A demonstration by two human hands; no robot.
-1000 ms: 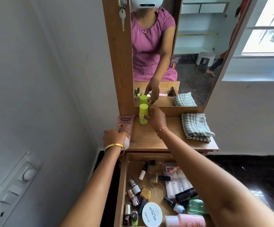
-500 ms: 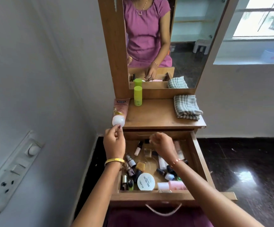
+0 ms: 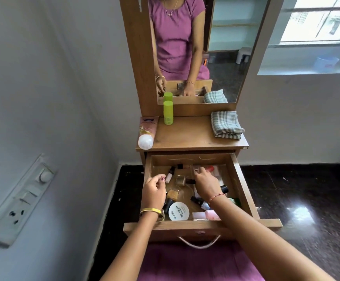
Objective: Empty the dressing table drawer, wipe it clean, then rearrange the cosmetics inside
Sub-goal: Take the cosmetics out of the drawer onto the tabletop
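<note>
The wooden drawer (image 3: 201, 225) of the dressing table is pulled out and full of cosmetics: several small nail polish bottles, a white round tub (image 3: 178, 211) and a pink bottle (image 3: 207, 215) at the front. My left hand (image 3: 154, 191) hovers over the drawer's left side, fingers curled, with nothing visible in it. My right hand (image 3: 205, 183) reaches toward the back of the drawer, its fingertips pinched on a small clear bottle (image 3: 195, 170). A pink tube (image 3: 146, 130) lies on the tabletop (image 3: 189, 136) at the left edge, beside an upright green bottle (image 3: 168, 113).
A folded checked cloth (image 3: 226, 124) lies at the tabletop's right. The mirror (image 3: 226, 47) rises behind it. A wall with a switch panel (image 3: 23, 195) is close on the left, and dark glossy floor (image 3: 297, 199) lies to the right.
Both hands came down from the tabletop into the drawer. The left hand let go of the pink tube, and the right hand left the green bottle and reached to the drawer's back.
</note>
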